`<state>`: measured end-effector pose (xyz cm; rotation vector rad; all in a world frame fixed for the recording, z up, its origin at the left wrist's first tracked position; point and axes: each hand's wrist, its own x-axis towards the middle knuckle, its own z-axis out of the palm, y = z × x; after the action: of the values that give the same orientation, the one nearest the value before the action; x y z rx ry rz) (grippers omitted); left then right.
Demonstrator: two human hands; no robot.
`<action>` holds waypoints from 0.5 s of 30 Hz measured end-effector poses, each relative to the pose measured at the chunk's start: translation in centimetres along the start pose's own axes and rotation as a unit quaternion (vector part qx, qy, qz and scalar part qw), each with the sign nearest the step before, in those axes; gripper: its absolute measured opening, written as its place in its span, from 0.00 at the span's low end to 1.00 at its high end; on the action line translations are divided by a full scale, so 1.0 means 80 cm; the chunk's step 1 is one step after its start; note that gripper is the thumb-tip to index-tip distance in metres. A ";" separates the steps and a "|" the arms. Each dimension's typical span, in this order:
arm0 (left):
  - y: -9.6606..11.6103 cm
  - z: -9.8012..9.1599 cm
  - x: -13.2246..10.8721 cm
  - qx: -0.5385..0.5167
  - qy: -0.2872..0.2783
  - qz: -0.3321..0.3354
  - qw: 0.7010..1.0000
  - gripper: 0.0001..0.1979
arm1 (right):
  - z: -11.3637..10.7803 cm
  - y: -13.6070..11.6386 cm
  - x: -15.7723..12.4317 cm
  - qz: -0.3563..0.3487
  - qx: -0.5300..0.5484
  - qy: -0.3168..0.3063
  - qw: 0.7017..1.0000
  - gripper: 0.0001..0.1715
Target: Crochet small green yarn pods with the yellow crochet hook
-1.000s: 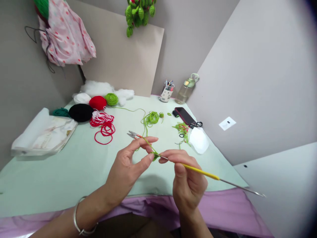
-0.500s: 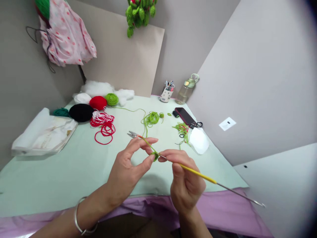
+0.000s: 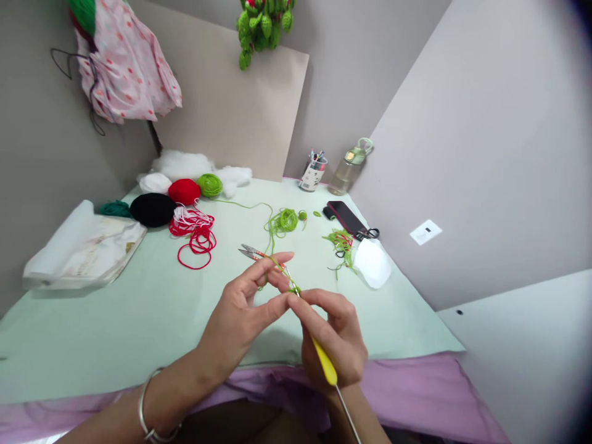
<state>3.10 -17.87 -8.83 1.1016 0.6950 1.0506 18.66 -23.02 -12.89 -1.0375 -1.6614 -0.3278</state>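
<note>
Between the thumb and fingers of my left hand (image 3: 243, 314) is a small green crochet piece (image 3: 295, 290). Green yarn (image 3: 271, 237) runs over that hand's raised index finger and back across the table. My right hand (image 3: 335, 333) grips a crochet hook (image 3: 324, 361) with a yellow handle, its thin metal shaft pointing down toward my forearm. The hook's working tip is at the piece, partly hidden by fingers. Both hands meet at the piece. Just beyond my left fingers lie thread snips (image 3: 252, 251), their blades pointing left and the rest partly covered.
Green yarn (image 3: 285, 220) lies loosely heaped mid-table. Red yarn (image 3: 198, 243), a black ball (image 3: 152, 209) and a plastic packet (image 3: 87, 253) are on the left. Rightward are a phone (image 3: 346, 219), scissors (image 3: 369, 234), yarn scraps (image 3: 340, 243), a bottle (image 3: 348, 169) and a pen cup (image 3: 313, 174).
My right hand has turned and moved slightly left, swinging the hook's handle from pointing right to pointing down toward me. My left hand keeps the green piece in nearly the same place.
</note>
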 end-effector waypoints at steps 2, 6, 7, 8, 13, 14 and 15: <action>0.003 0.001 0.000 -0.068 -0.020 -0.064 0.995 0.22 | 0.003 0.002 -0.002 0.001 0.019 0.015 1.000 0.31; 0.009 0.004 0.004 -0.144 -0.048 -0.129 0.980 0.24 | 0.004 -0.001 0.007 0.017 0.077 0.051 0.996 0.30; 0.010 0.004 0.005 -0.148 -0.046 -0.131 0.979 0.24 | 0.003 -0.002 0.011 0.027 0.098 0.056 0.993 0.30; 0.011 0.004 0.006 -0.149 -0.044 -0.132 0.979 0.24 | 0.002 -0.003 0.014 0.041 0.123 0.056 0.990 0.29; 0.012 0.002 0.007 -0.133 -0.022 -0.124 0.983 0.24 | -0.003 -0.007 0.023 0.142 0.257 0.047 0.955 0.22; 0.012 0.001 0.007 -0.132 -0.018 -0.121 0.984 0.23 | -0.004 -0.007 0.024 0.161 0.277 0.054 0.946 0.20; 0.012 0.001 0.007 -0.131 -0.015 -0.119 0.984 0.23 | -0.004 -0.007 0.024 0.180 0.293 0.060 0.937 0.18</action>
<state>3.06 -17.30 -7.91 0.7838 0.6279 0.8892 18.38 -22.67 -10.94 -0.8179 -1.3004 0.3278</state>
